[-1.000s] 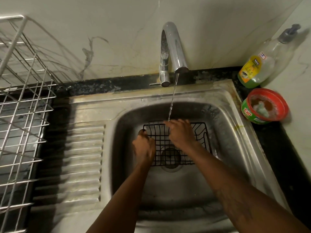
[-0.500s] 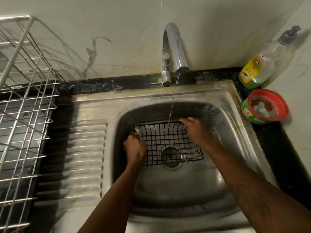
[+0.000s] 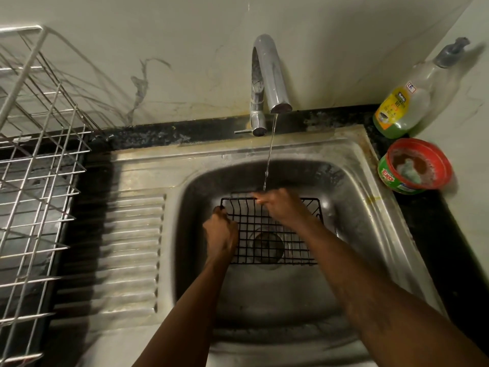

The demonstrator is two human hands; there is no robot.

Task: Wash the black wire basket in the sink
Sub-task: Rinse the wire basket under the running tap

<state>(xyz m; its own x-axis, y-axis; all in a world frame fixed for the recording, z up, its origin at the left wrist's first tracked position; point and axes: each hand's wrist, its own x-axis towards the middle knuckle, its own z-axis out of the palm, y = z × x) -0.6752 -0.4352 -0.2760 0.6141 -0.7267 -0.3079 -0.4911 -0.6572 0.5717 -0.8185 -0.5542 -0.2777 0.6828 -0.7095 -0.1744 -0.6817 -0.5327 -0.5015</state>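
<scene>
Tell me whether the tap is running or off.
Running: a thin stream of water falls from the faucet spout to the right hand at the black wire basket's far rim.

Out of my sight
My right hand (image 3: 283, 207) covers part of the far rim of the black wire basket (image 3: 264, 223). My left hand (image 3: 221, 231) hides its own fingertips at the left rim. The dish rack (image 3: 39, 181) runs off the left edge. The label on the bottle (image 3: 404, 102) is unreadably small.

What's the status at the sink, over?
Left hand grips left edge of black wire basket. Right hand grips its far rim, under the tap stream. Basket in sink, over the drain.
</scene>
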